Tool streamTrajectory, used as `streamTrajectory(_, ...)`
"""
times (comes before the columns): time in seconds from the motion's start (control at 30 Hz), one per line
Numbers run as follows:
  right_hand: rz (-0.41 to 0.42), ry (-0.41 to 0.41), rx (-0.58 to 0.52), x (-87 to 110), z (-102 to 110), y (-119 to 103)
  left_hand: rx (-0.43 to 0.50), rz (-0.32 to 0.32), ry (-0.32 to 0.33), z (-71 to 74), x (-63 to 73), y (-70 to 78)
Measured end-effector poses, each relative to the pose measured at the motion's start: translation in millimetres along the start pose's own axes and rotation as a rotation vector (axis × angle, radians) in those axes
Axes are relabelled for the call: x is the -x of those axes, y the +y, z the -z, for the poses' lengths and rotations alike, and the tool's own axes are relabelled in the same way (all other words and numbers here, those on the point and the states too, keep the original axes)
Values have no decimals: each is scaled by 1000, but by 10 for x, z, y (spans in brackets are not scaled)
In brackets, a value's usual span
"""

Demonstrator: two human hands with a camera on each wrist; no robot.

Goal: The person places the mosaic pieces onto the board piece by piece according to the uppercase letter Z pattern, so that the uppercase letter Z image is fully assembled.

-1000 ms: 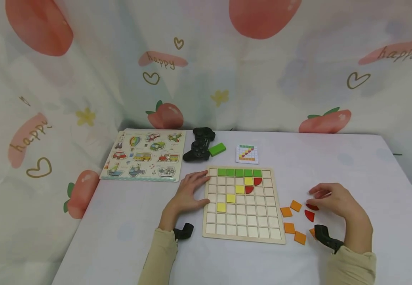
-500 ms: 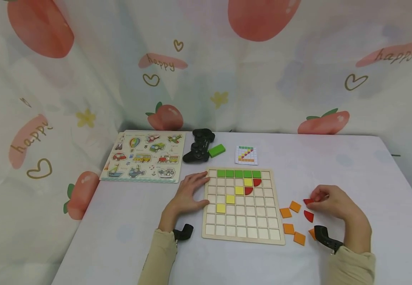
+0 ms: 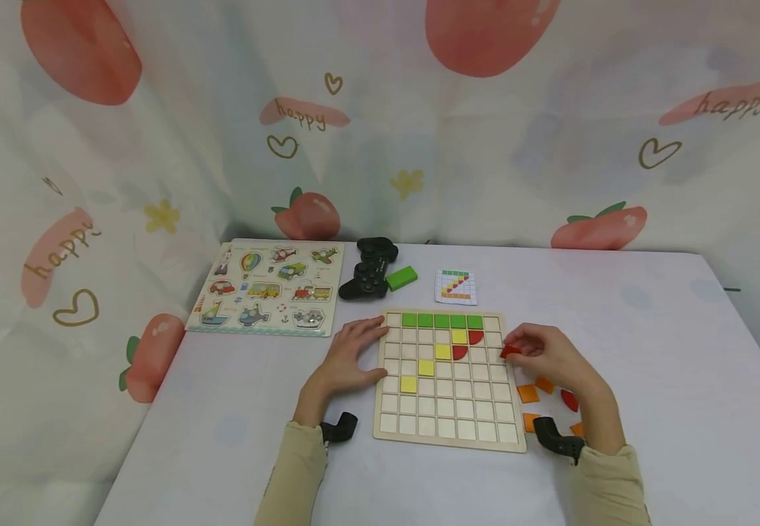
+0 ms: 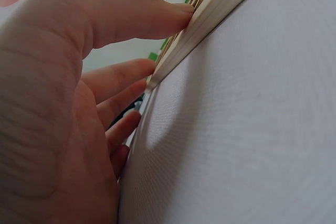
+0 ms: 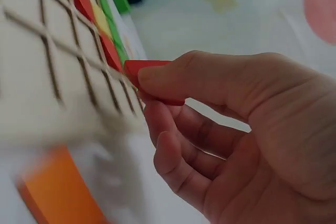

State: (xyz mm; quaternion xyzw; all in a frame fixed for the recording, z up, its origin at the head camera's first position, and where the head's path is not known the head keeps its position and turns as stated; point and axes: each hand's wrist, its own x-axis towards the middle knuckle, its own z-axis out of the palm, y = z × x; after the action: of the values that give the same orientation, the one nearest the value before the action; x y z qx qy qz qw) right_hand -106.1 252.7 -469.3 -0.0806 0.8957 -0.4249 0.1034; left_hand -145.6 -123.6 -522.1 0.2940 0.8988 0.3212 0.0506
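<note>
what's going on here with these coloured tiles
A person's right hand pinches a red piece by the right edge of a gridded board, while their left hand touches its left edge. In the grid sit five green tiles, four yellow tiles and two red pieces. Orange tiles and another red piece lie on the table to the board's right, and a small pattern card lies beyond it.

L slv (image 3: pixel 293 473) beige, R slv (image 3: pixel 609 486) same, L wrist cam (image 3: pixel 342 428) blk, curved, R cam (image 3: pixel 554 437) ditto
</note>
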Motion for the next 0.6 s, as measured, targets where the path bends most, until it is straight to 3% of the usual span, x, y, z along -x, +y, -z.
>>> streamTrajectory(0.2,142,-98,-76,-185,-458,-203,3,-6,7,-12,28,-9)
streamTrajectory(0.33,209,-100,-62,-230,-626,-289,7,-8,8,-13,26,-3)
streamTrajectory(0.6,190,-22,3,-263,-716,-395,1,-5,5,-11,-9,-16)
